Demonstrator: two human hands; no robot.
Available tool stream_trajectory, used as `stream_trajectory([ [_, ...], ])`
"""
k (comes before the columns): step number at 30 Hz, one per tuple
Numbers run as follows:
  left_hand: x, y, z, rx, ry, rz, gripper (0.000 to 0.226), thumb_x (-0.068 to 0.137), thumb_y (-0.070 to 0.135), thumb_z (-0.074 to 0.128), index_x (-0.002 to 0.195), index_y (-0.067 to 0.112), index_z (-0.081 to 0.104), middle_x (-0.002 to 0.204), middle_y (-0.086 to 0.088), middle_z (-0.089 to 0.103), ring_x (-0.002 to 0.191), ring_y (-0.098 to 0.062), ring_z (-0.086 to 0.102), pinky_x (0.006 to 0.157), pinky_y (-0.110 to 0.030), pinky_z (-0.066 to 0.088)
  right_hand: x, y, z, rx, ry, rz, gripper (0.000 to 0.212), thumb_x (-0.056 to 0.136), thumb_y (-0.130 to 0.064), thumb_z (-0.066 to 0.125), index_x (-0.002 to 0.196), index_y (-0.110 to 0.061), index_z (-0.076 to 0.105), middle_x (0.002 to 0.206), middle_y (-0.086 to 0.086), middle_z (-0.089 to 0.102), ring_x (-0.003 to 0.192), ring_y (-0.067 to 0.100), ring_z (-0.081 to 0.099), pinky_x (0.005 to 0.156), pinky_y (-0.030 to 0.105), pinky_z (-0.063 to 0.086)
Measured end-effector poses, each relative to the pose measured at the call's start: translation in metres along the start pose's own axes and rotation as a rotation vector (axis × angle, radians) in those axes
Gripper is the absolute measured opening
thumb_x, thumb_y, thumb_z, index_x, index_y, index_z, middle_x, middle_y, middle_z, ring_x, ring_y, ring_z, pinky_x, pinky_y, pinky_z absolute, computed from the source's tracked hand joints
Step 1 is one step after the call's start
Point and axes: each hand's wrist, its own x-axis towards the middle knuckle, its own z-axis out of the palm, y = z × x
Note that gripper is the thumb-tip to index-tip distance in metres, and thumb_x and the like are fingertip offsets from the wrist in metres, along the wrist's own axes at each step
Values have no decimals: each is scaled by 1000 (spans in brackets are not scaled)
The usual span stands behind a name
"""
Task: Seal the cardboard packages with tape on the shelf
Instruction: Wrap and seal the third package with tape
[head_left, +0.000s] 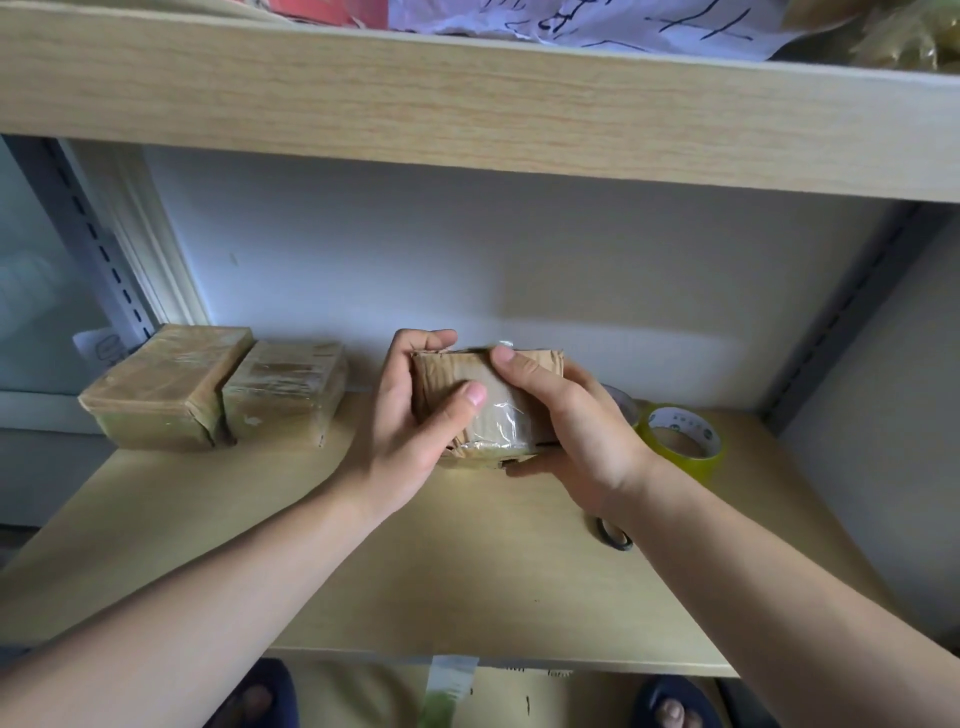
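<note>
Both hands grasp a taped cardboard package (485, 402) above the shelf (467, 571): left hand (415, 415) and right hand (566, 421) fingers curled around its sides.

Matt cardboard package (488, 400) under glossy tape; smooth pale wood-grain shelf (467, 561).

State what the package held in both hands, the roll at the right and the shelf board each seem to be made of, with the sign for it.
Package: brown corrugated cardboard, ribbed and creased, partly under glossy clear tape that glints.
Roll: yellowish glossy tape, probably plastic, on a brown core that looks like cardboard.
Shelf board: pale wood grain, smooth and matt; solid wood or laminate cannot be told.
</note>
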Motion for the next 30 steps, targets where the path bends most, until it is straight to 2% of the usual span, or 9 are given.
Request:
stream_trajectory([
  [3,-2,-5,-2,-81,-24,-121,60,77,47,67,122,10,53,126,-5,61,111,-12,60,96,-29,48,-3,6,0,66,-4,-11,45,82,-46,81,104,-11,64,101,3,76,102,26,72,97,55,55],
  [6,0,-5,5,-365,145,-379,41,80,52,64,101,16,60,117,-2,63,116,-25,59,99,-42,41,-6,17,-5,123,-76,-126,28,78,-34,81,92,-17,63,91,-2,69,89,20,67,78,34,55],
  [10,-1,-7,10,-530,157,-761,50,94,47,60,134,16,60,126,-9,71,117,-32,68,103,-48,50,-7,30,-13,13,-141,-264,21,78,-16,84,96,-11,74,117,-13,69,113,-2,64,92,18,51],
  [13,-3,-12,9,-573,191,-804,43,95,37,61,134,20,58,131,-14,68,120,-36,66,110,-60,44,-8,37,-16,-110,-135,-330,19,76,-19,79,95,-15,81,134,-6,63,134,0,50,109,18,42],
  [17,-3,-13,16,-515,276,-854,13,100,26,58,111,29,65,125,-11,72,116,-34,68,107,-56,47,-7,45,-18,-108,-122,-318,11,72,-10,83,83,-13,81,128,-5,68,131,4,56,96,17,47],
  [21,-5,-12,24,-345,211,-895,25,104,24,53,121,42,56,121,3,69,108,-27,68,91,-54,51,-3,45,-24,-3,-87,-236,19,66,-11,91,63,-17,73,130,-1,69,132,1,54,102,26,47],
  [23,-5,-10,27,-361,192,-877,35,105,17,49,130,41,53,122,4,67,109,-27,67,96,-54,51,0,47,-23,33,-15,-205,25,69,-11,91,74,-13,67,126,2,69,120,2,64,96,24,50],
  [26,-7,-12,26,-357,185,-872,44,105,8,47,138,36,50,126,-4,66,112,-27,66,102,-51,52,3,52,-21,83,-74,-116,64,70,6,87,124,-7,55,122,8,69,98,10,72,77,20,56],
  [30,-11,-11,22,-315,139,-915,46,106,9,46,137,42,48,126,-4,66,110,-29,67,92,-52,55,3,56,-32,-19,-283,-33,81,67,-3,81,142,-18,51,136,9,64,119,24,66,94,30,55],
])
